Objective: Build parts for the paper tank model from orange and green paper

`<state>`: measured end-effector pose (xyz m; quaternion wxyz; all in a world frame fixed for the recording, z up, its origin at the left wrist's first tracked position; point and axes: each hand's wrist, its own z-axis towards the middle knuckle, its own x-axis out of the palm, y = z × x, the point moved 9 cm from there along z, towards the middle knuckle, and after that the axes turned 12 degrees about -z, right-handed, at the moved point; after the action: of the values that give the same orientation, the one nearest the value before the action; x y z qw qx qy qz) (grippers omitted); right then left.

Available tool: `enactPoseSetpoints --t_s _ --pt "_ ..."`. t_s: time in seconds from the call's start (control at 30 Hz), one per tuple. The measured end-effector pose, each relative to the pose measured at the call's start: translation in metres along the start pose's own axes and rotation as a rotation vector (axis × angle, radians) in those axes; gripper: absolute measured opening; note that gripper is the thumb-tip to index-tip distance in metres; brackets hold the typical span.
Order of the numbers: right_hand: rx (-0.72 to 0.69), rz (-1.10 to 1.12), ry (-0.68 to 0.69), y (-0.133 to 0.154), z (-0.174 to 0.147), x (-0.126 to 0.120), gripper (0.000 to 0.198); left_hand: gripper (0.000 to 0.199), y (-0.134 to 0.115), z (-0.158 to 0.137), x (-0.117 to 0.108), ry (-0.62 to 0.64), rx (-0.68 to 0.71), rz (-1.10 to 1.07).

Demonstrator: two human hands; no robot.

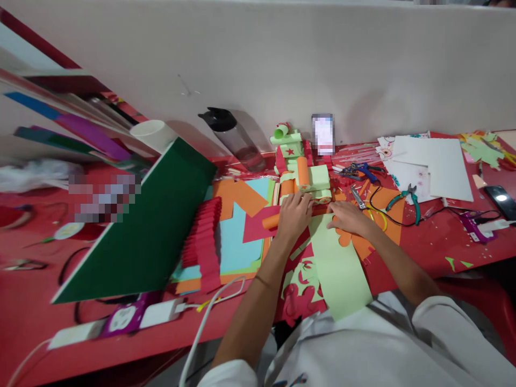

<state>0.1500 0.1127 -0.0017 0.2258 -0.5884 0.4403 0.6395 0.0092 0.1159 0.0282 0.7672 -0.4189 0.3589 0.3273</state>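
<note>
My left hand [296, 214] is bent down beside an orange paper roll [271, 222], its fingertips close to the far edge of a light green paper sheet [341, 269]. What lies under those fingers is hidden. My right hand [347, 217] is at the same edge, with thumb and fingers on the sheet. Between both hands shows a narrow dark red strip [321, 210]. Just beyond them stands a paper model [291, 150] of light green and red pieces, with a red star. Another orange roll [302, 173] leans upright near light green rolls [318, 178].
Scissors [358, 198], green-handled pliers [411, 201] and a blue-handled tool [365, 171] lie to the right. A phone [323, 134] leans on the wall. Stacked coloured paper [237, 242], a tilted green board [141, 231] and a bottle [234, 137] are left. A white cable [205, 317] crosses the front edge.
</note>
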Motion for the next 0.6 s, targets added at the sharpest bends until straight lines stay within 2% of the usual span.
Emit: enactPoseSetpoints --t_s 0.13,0.23,0.33,0.43,0.53,0.6 --pt "-0.010 0.067 -0.004 0.002 0.001 -0.002 0.026 0.032 -0.011 -0.006 -0.003 0.050 0.108 -0.115" --pt "-0.019 0.150 -0.010 0.002 0.000 -0.009 0.021 0.033 -0.019 -0.010 -0.007 0.134 0.131 -0.273" --pt "-0.007 0.234 -0.013 0.003 -0.003 -0.018 0.013 0.034 -0.025 -0.011 -0.010 0.245 0.057 -0.468" --pt "-0.012 0.409 -0.053 0.006 -0.005 -0.028 0.017 0.032 -0.029 -0.010 -0.011 0.326 -0.027 -0.601" --pt "0.003 0.578 -0.110 0.005 -0.007 -0.036 0.024 0.026 -0.028 -0.007 -0.011 0.349 -0.058 -0.576" --pt "0.025 0.601 -0.145 -0.001 -0.009 -0.042 0.027 0.022 -0.021 -0.005 -0.014 0.334 -0.080 -0.503"
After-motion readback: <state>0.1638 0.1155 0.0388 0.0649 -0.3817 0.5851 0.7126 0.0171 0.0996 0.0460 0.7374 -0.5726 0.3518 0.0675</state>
